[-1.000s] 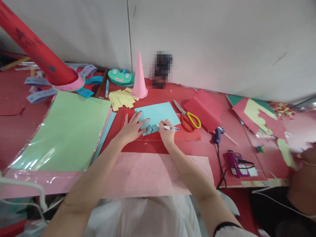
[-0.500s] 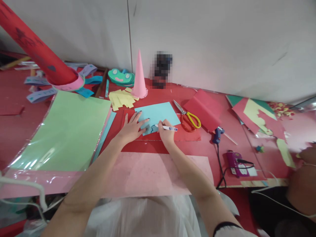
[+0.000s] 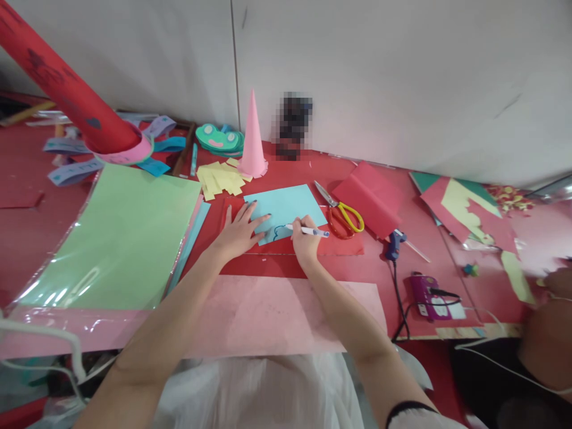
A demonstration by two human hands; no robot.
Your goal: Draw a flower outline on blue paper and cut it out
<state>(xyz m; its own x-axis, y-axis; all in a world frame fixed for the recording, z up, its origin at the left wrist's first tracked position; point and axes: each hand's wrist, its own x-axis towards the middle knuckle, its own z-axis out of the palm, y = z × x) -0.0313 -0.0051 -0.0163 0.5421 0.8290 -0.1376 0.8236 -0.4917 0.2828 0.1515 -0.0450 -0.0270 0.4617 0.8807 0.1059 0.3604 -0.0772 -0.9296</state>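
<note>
A light blue sheet of paper (image 3: 290,202) lies on red sheets in front of me. My left hand (image 3: 239,231) rests spread on its left side, fingers apart. My right hand (image 3: 306,239) is closed around a white marker (image 3: 318,232) with a blue end. The marker's tip touches the paper near its lower edge, at the end of a dark wavy line. Just right of the paper are scissors (image 3: 339,211) with one yellow and one red handle. A pink paper cone (image 3: 252,143) stands behind the paper, beside yellow paper strips (image 3: 218,179).
Green sheets in clear plastic (image 3: 120,238) lie at left, below a red tube (image 3: 67,83). Right of the scissors are folded red paper (image 3: 370,199), a glue gun (image 3: 395,244) and a purple power strip (image 3: 426,295). Another person (image 3: 545,339) is at the right edge.
My right hand has moved slightly to the right with the marker, and the wavy line on the blue paper has grown longer. My left hand has stayed in place.
</note>
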